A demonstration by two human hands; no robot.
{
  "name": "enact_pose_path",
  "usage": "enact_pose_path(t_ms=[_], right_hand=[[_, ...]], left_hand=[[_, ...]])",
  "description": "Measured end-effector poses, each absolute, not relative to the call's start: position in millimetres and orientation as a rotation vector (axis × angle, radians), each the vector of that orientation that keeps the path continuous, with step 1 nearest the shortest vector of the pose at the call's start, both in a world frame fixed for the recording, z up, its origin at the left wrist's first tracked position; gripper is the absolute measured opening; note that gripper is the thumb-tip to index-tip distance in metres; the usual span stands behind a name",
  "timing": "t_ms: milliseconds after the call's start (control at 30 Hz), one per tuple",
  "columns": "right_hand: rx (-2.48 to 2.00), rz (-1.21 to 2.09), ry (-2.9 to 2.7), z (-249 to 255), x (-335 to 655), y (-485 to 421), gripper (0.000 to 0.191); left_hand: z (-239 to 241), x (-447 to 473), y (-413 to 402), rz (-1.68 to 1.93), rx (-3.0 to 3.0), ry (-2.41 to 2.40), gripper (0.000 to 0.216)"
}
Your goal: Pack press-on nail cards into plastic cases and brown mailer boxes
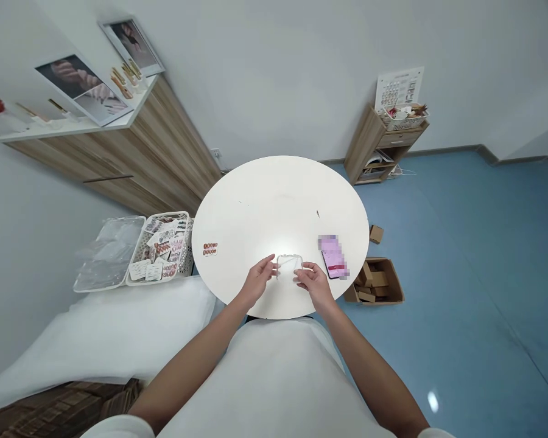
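Observation:
Over the near part of the round white table (278, 201), I hold a small clear plastic case (290, 267) between my hands. My left hand (259, 278) has its fingers closed on the case's left side. On the opposite side, the thumb and fingers of my right hand (315, 282) pinch the right edge. The case is see-through, so its contents, if any, are hard to make out. A small card with reddish-brown press-on nails (210, 249) lies on the table to the left. To the right of my right hand rests a phone (333, 255), its screen lit pink and partly blurred.
Left of the table, a white basket (189, 243) holds many nail cards, beside another basket of clear plastic packaging (114, 249). An open cardboard box (395, 289) of small brown boxes stands on the floor at right. Wooden cabinets (178, 146) stand behind.

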State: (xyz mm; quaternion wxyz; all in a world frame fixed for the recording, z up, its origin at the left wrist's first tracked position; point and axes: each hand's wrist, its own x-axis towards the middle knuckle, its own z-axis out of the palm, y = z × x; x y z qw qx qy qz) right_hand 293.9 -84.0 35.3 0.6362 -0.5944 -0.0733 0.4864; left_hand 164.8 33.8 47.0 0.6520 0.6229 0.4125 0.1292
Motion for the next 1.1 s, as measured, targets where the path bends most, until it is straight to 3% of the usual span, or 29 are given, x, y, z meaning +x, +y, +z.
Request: enact_pose_path(t_ms=[167, 233, 467, 667, 867, 1100], right_hand=[[-1.372, 1.089, -0.191, 38, 294, -83, 0.038], [-1.398, 1.076, -0.213, 40, 292, -82, 0.034], [-1.476, 1.026, -0.343, 51, 269, -71, 0.029], [-1.402, 1.074, -0.3, 53, 247, -56, 0.03], [-1.391, 1.169, -0.384, 51, 232, -51, 0.037], [-1.614, 1.038, -0.661, 58, 251, -55, 0.043]], left_hand=[[54, 156, 35, 0.169, 1.628, 0.667, 0.1], [53, 152, 40, 0.165, 1.714, 0.632, 0.107], [46, 137, 54, 0.258, 1.802, 0.628, 0.079], [48, 123, 57, 0.373, 1.582, 0.59, 0.086], [40, 120, 56, 0.396, 1.412, 0.536, 0.072], [35, 129, 62, 0.351, 1.516, 0.618, 0.058]])
